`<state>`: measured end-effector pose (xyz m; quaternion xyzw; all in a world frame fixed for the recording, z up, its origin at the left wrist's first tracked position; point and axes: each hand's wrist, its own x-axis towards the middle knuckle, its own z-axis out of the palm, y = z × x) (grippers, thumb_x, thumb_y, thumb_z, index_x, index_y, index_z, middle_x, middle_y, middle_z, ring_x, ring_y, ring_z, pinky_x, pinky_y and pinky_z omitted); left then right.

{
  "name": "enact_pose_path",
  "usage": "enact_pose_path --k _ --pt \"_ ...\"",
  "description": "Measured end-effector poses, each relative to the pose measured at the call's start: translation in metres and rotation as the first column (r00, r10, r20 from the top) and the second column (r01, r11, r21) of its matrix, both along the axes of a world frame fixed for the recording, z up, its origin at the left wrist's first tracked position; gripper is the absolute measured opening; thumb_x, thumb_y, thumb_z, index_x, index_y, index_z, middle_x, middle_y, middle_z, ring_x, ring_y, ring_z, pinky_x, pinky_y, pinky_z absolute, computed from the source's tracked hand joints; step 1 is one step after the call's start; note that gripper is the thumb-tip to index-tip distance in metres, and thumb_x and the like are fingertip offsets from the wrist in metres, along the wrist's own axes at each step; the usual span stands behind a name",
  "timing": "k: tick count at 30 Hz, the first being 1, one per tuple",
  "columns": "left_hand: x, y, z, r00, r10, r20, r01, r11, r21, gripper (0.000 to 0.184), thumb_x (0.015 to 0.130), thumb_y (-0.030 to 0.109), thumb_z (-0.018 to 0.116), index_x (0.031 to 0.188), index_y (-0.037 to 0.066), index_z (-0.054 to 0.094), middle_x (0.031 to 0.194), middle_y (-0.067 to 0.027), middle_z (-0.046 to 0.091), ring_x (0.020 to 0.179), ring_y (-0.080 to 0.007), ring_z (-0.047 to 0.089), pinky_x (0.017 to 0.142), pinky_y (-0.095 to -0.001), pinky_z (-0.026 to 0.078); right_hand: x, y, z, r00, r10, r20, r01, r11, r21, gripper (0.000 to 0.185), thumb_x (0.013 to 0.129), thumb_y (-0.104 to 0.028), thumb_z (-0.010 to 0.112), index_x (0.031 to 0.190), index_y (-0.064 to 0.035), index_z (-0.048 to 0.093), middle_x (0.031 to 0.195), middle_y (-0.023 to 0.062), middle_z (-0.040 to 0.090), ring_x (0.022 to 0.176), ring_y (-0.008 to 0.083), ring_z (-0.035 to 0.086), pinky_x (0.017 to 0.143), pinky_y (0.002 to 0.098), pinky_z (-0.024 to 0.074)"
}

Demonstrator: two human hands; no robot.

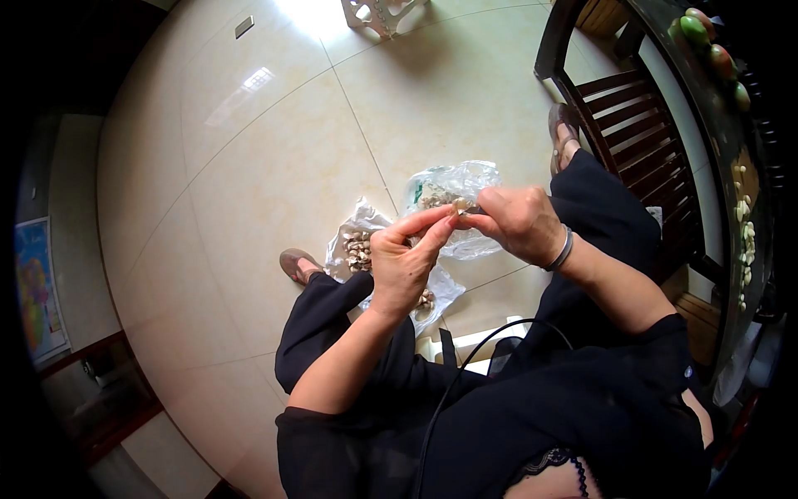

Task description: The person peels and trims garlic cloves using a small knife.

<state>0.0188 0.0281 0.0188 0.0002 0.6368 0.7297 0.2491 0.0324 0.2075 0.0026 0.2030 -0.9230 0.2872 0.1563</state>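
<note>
A small pale piece (pixel 461 208), seemingly a garlic clove, is pinched between the fingertips of both hands. My left hand (pixel 409 258) holds it from the left with thumb and fingers closed. From the right, my right hand (pixel 519 220), with a silver bracelet at the wrist, grips it too. Beneath the hands lies a clear plastic bag (pixel 474 176) with peel-like scraps in it. Brownish-white cloves (pixel 357 251) are heaped on a white plastic bag (pixel 339 237) on the floor, partly hidden by my left hand.
A dark wooden chair (pixel 636 125) stands at the right. Beyond it, a dark table (pixel 723 158) bears green-red fruits (pixel 694 32) and peeled white cloves (pixel 742 212). A plastic stool (pixel 382 17) is at the top. My feet are beside the bags.
</note>
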Motion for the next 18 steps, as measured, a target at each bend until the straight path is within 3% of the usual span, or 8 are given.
enact_pose_path --k 5,10,18 --pt "-0.0002 -0.0011 0.0005 0.996 -0.002 -0.085 -0.004 0.998 -0.069 0.02 0.082 0.01 0.06 0.098 -0.002 0.062 0.076 0.0001 0.062 0.062 -0.0012 0.048 0.054 -0.0145 0.037 0.0007 0.0006 0.002 1.0 -0.008 0.021 0.007 0.999 0.039 0.037 0.079 -0.036 0.059 0.065 -0.0061 0.042 0.053 0.0078 0.048 0.045 0.0238 0.051 0.038 0.0311 0.0392" --pt "-0.0008 -0.0017 -0.0043 0.999 -0.023 0.045 0.019 0.996 0.083 0.022 0.084 0.012 0.058 0.102 -0.001 0.061 0.063 0.0067 0.05 0.05 0.0008 0.036 0.043 -0.0149 0.025 -0.0002 0.0003 0.0 1.0 -0.019 -0.001 0.019 1.0 -0.001 0.036 0.078 -0.036 0.059 0.065 -0.0062 0.042 0.054 0.0075 0.048 0.045 0.0239 0.051 0.039 0.0313 0.0395" --pt "-0.0014 -0.0011 -0.0037 0.993 -0.01 0.117 -0.005 0.992 0.126 0.023 0.084 0.012 0.058 0.103 -0.002 0.06 0.059 0.0064 0.047 0.048 0.0003 0.034 0.042 -0.0155 0.025 0.0014 -0.0002 0.0009 0.999 0.019 0.036 -0.02 1.0 0.02 0.035 0.079 -0.037 0.058 0.069 -0.0061 0.046 0.057 0.0069 0.049 0.049 0.0235 0.054 0.041 0.0312 0.0412"
